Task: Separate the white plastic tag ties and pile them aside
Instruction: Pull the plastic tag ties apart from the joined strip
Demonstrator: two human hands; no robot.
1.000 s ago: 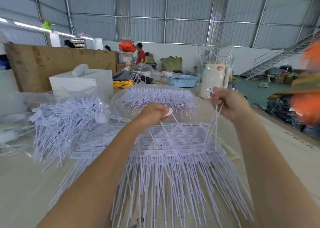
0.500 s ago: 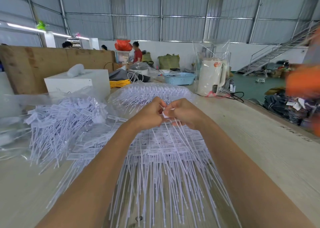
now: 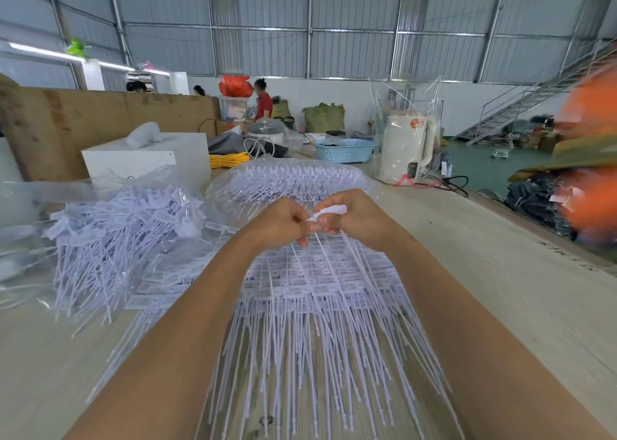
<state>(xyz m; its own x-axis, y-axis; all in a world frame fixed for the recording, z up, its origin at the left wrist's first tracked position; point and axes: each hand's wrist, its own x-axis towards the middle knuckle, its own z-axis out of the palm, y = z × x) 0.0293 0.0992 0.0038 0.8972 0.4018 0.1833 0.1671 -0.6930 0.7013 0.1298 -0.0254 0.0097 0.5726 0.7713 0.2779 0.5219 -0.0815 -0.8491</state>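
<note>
A long pale counter (image 3: 500, 289) runs from near to far. On it, between the forearms, lies a broad sheet of white tag ties (image 3: 310, 323), tails fanning toward the near edge. To the left sits a loose pile of ties (image 3: 110, 236) partly under clear plastic; a bagged batch (image 3: 293, 181) lies beyond the hands. A white kettle (image 3: 405, 147) in wrap stands far right.

The left hand (image 3: 278, 222) and right hand (image 3: 359, 217) meet above the sheet, fingers curled, both pinching the head end of a small bunch of ties (image 3: 325, 213) whose tails hang down.

To part them cleanly, I would grip close to the joined heads and pull sideways in a short snap, keeping the tails from snagging the sheet below.

How many ties are held is hard to judge, and the fingertips hide the join. An orange blur at far right cannot be made out.
</note>
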